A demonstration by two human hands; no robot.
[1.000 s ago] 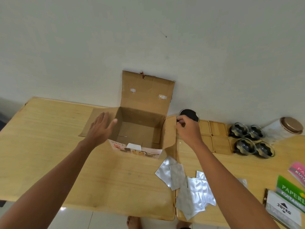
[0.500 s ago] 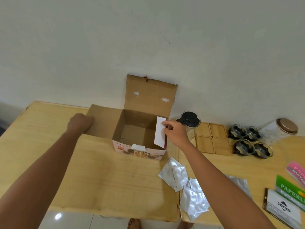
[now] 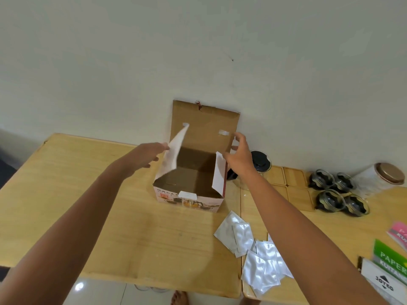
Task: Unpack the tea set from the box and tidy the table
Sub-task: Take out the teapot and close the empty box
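Note:
The cardboard tea-set box [image 3: 189,200] stands open on the wooden table [image 3: 88,183], its back lid up against the wall and nothing visible inside. My left hand [image 3: 147,156] pinches the raised left side flap [image 3: 174,155]. My right hand [image 3: 239,155] hovers with fingers spread at the right edge of the back lid, beside the upright right flap [image 3: 219,172]. A glass teapot with a black lid [image 3: 259,162] stands just right of the box, partly behind my right hand. Several dark glass cups [image 3: 338,192] and wooden coasters [image 3: 295,183] lie further right.
Several silver foil sachets [image 3: 253,249] lie scattered in front of the box. A clear jar with a bronze lid [image 3: 378,179] lies on its side at the far right. Paper packs, pink, green and white [image 3: 389,263], sit at the right edge. The table's near edge shows floor below.
Both side flaps were folded out flat; now they stand up. My left hand has lifted the left flap, and my right hand has let go of the right flap and moved up to the lid.

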